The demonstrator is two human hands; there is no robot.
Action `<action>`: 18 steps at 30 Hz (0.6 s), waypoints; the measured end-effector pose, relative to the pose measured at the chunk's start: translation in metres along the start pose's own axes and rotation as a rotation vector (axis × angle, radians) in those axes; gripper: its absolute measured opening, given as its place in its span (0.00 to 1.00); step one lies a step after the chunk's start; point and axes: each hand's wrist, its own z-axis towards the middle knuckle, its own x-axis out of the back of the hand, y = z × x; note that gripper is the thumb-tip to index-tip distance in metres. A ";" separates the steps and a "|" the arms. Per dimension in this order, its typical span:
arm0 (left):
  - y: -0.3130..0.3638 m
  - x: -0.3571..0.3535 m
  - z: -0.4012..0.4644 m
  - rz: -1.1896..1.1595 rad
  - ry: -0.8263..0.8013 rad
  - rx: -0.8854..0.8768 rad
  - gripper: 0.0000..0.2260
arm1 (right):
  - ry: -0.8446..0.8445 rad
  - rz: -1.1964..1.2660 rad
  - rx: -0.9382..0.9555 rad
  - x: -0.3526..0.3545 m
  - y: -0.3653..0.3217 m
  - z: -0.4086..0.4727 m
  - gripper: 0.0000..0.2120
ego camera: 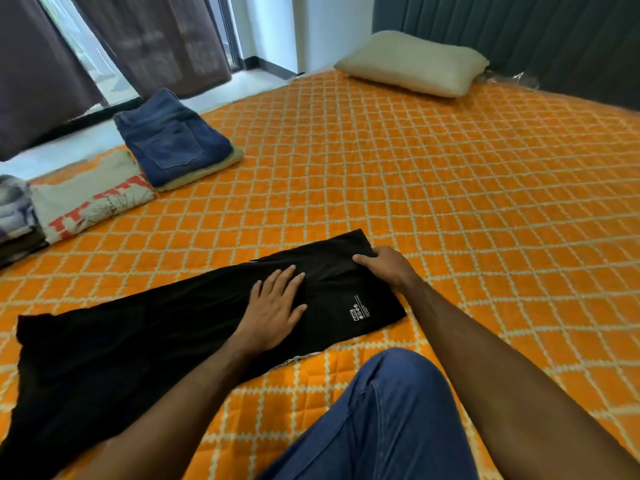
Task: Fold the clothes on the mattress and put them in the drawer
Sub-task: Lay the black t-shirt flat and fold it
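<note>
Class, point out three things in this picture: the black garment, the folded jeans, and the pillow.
black garment (145,334): head view, on its flat middle.
folded jeans (169,140): head view, on the back pocket.
pillow (412,62): head view, on its top face.

Black garment (166,327): lower-left end runs off the frame edge, full length unknown. Small white print near its right end is too small to read. Right hand (388,268): fingertips curl over the garment's far edge, so they're out of sight. Folded stack at far left (14,209) is cropped and blurred, items can't be identified. Beige printed tee (86,195): red lettering folded over, unreadable. Curtains (156,36) are blurred.
</note>
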 end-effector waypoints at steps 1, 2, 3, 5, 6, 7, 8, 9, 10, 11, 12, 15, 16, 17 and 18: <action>0.015 -0.006 0.005 -0.015 0.011 0.008 0.32 | 0.020 -0.051 0.063 -0.001 0.003 -0.006 0.22; 0.028 -0.013 0.008 -0.011 0.049 0.010 0.31 | 0.048 -0.108 0.129 -0.003 0.006 -0.011 0.22; 0.041 -0.016 0.011 0.004 0.088 0.014 0.30 | 0.061 -0.134 0.186 -0.006 0.009 -0.016 0.21; 0.060 -0.018 0.014 0.048 0.112 0.049 0.29 | 0.054 -0.064 0.246 -0.012 0.011 -0.020 0.18; 0.067 -0.016 0.015 0.077 0.107 0.051 0.29 | 0.054 0.008 0.249 -0.011 0.008 -0.022 0.16; 0.072 -0.015 0.015 0.106 0.122 0.040 0.29 | 0.059 0.079 0.240 -0.009 0.004 -0.023 0.15; 0.076 -0.010 0.013 0.117 0.145 0.033 0.30 | 0.066 0.137 0.230 -0.007 -0.002 -0.024 0.14; 0.079 -0.008 0.013 0.091 0.178 0.021 0.30 | 0.073 0.169 0.221 -0.004 -0.008 -0.026 0.13; 0.081 -0.002 0.013 0.013 0.215 0.029 0.30 | 0.072 0.178 0.223 -0.001 -0.017 -0.030 0.12; 0.082 0.001 0.016 -0.177 0.270 0.046 0.29 | 0.068 0.186 0.231 0.001 -0.028 -0.033 0.12; 0.085 0.004 0.021 -0.472 0.271 0.114 0.29 | 0.062 0.198 0.243 0.003 -0.037 -0.037 0.12; 0.096 0.038 0.016 -1.603 0.190 0.361 0.35 | 0.013 0.176 0.304 -0.001 -0.082 -0.055 0.12; 0.097 0.051 0.013 -1.857 0.197 0.426 0.33 | -0.004 0.153 0.327 -0.007 -0.098 -0.061 0.13; 0.094 0.063 0.008 -2.020 0.213 0.468 0.29 | -0.022 0.127 0.349 -0.014 -0.114 -0.066 0.13; 0.088 0.069 0.002 -2.142 0.233 0.509 0.27 | -0.038 0.099 0.369 -0.024 -0.130 -0.073 0.13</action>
